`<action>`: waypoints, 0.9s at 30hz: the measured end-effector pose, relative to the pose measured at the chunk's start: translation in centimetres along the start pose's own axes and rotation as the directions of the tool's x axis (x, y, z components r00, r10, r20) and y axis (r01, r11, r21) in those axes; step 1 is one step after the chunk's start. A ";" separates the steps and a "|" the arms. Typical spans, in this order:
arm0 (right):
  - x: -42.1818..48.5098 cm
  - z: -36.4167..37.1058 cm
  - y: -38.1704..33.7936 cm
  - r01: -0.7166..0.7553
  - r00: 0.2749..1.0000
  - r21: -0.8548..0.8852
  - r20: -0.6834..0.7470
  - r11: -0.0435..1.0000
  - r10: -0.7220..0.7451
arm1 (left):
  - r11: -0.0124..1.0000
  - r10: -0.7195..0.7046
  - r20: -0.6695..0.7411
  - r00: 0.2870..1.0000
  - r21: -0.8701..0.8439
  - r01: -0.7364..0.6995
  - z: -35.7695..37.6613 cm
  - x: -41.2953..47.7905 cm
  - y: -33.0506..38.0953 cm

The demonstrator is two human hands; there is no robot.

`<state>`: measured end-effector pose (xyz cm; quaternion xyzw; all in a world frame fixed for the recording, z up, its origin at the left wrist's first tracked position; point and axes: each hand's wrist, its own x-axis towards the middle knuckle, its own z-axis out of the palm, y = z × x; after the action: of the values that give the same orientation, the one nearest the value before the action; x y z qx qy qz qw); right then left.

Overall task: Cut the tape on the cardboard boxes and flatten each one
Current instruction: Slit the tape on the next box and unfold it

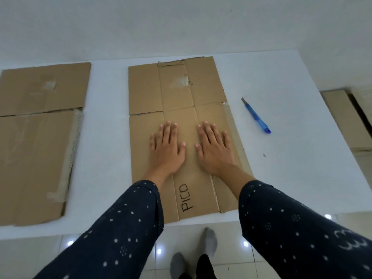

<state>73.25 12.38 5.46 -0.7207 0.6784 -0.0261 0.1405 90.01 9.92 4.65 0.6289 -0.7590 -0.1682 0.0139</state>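
Box [177, 91], "PICO" lettering [186, 198], under left hand [168, 148], right hand [214, 148]

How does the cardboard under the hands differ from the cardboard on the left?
The middle cardboard has the left hand and right hand pressed on it; the left cardboard is untouched. The middle cardboard bears handwritten "PICO"; the left cardboard shows no writing. Both lie flattened on the white table.

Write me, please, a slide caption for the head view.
The left hand and right hand press flat on a flattened cardboard box marked PICO; a blue utility knife lies right of it.
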 end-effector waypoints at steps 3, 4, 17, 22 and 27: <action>-0.3 -1.4 0.5 -0.169 0.984 0.058 -0.039 0.984 0.171 | 0.968 -0.232 -0.032 0.972 -0.109 0.227 -1.3 -0.7 -0.7; -0.4 -1.9 0.7 -0.290 0.955 0.098 -0.034 0.952 0.295 | 0.923 -0.359 -0.067 0.931 -0.174 0.343 -1.8 -1.2 -1.0; -0.6 -8.0 1.1 -0.651 0.750 0.514 0.328 0.558 0.574 | 0.385 -0.661 0.222 0.717 -0.720 0.578 -8.5 -2.5 -5.1; -1.2 -9.3 -2.8 -0.550 0.802 0.526 0.116 0.649 0.586 | 0.424 -0.673 0.132 0.728 -0.738 0.526 -11.1 -3.3 -5.8; -0.6 -11.0 -8.6 -0.458 0.781 0.618 -0.064 0.639 0.621 | 0.543 -0.685 -0.146 0.714 -0.756 0.366 -16.3 -3.8 -9.2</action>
<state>79.01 11.44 18.12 -0.3948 0.8357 -0.2826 0.2567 103.35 8.27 18.22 0.8009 -0.3872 -0.2873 0.3551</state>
